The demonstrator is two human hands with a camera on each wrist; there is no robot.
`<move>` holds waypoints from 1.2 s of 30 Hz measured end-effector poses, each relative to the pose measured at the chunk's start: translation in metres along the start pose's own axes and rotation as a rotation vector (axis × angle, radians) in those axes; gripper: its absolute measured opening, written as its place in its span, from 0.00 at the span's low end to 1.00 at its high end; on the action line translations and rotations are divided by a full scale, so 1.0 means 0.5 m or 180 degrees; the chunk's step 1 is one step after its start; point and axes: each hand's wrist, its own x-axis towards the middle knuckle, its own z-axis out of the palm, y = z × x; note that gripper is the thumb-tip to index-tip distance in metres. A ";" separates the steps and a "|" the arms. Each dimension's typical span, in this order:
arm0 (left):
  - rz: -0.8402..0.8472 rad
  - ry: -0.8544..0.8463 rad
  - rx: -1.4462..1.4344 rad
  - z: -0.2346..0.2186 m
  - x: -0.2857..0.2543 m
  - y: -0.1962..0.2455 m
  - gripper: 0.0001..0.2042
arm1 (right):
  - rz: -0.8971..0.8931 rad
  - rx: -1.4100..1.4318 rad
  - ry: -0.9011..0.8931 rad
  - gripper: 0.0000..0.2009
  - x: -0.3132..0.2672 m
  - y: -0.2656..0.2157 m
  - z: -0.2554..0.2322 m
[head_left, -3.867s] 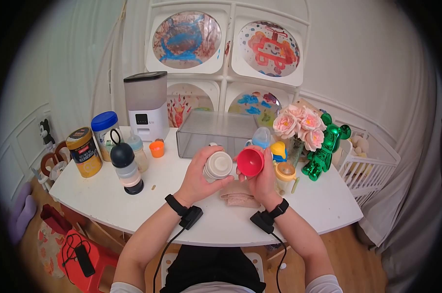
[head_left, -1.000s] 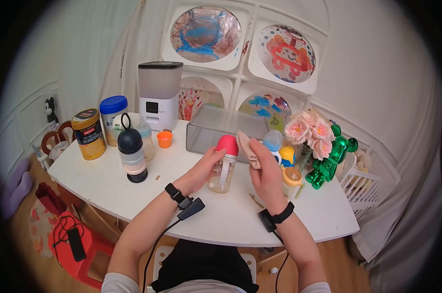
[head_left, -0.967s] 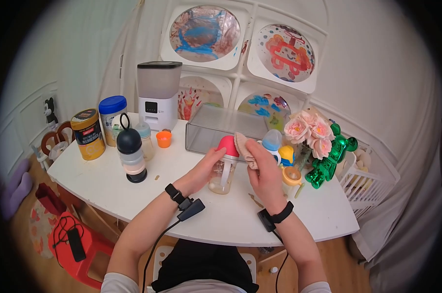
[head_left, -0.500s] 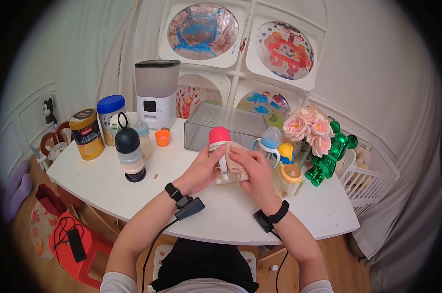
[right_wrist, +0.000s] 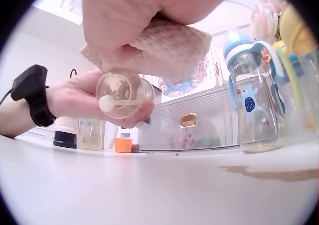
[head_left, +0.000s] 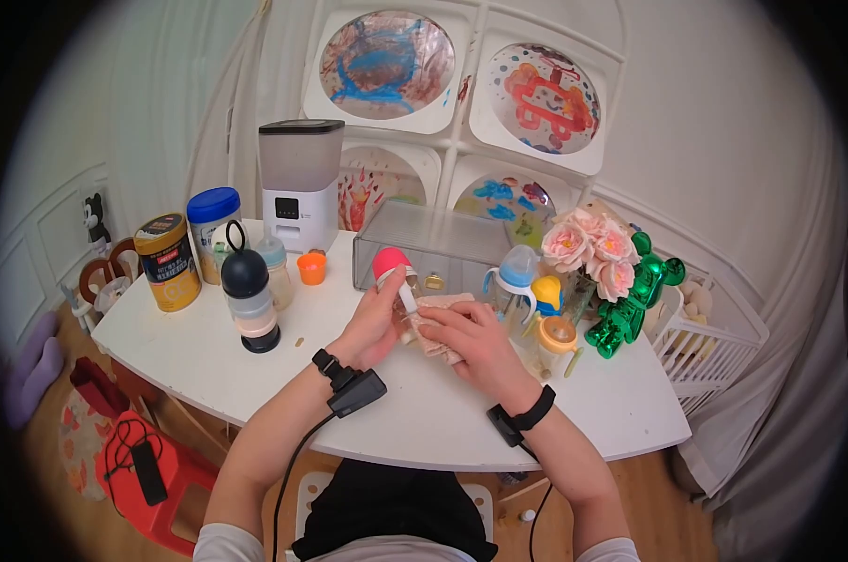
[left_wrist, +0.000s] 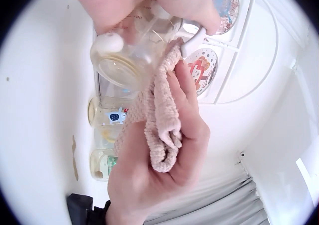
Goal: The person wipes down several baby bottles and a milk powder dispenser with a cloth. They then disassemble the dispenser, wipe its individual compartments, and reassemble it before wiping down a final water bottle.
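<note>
My left hand (head_left: 371, 326) grips a clear baby bottle (right_wrist: 120, 91) with a pinkish-red cap (head_left: 392, 260) and a white handle. The bottle is tilted, cap up and to the left, base toward the right hand. A weighted straw shows through its base in the right wrist view. My right hand (head_left: 487, 348) holds a folded pink towel (left_wrist: 162, 117) between thumb and fingers. In the head view the towel lies against the lower side of the bottle and hides part of it.
Left on the white table (head_left: 368, 417) stand a black-topped stacked container (head_left: 249, 290), a yellow tin (head_left: 168, 262), a blue-lidded jar (head_left: 214, 211) and an orange cup (head_left: 311, 269). Behind is a grey clear box (head_left: 433, 234). Right are a blue-topped bottle (head_left: 517, 272), a yellow-lidded cup (head_left: 557, 334) and flowers (head_left: 592, 245).
Earlier the hands held a white piece and the red cap; then the capped bottle stood upright in the left hand. The towel has come down onto the bottle, which now tilts left, raised off the table.
</note>
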 end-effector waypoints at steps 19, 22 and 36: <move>0.0265 -0.0644 -0.0156 0.056 -0.044 0.046 0.25 | -0.0555 -0.0715 0.0247 0.23 0.010 -0.048 -0.043; 0.0370 -0.0832 -0.0119 0.055 -0.044 0.041 0.25 | -0.0597 -0.0706 0.0640 0.16 0.017 -0.061 -0.040; -0.0289 -0.0797 -0.1350 0.037 -0.040 0.057 0.33 | -0.0296 -0.0387 0.0429 0.14 0.000 0.012 0.012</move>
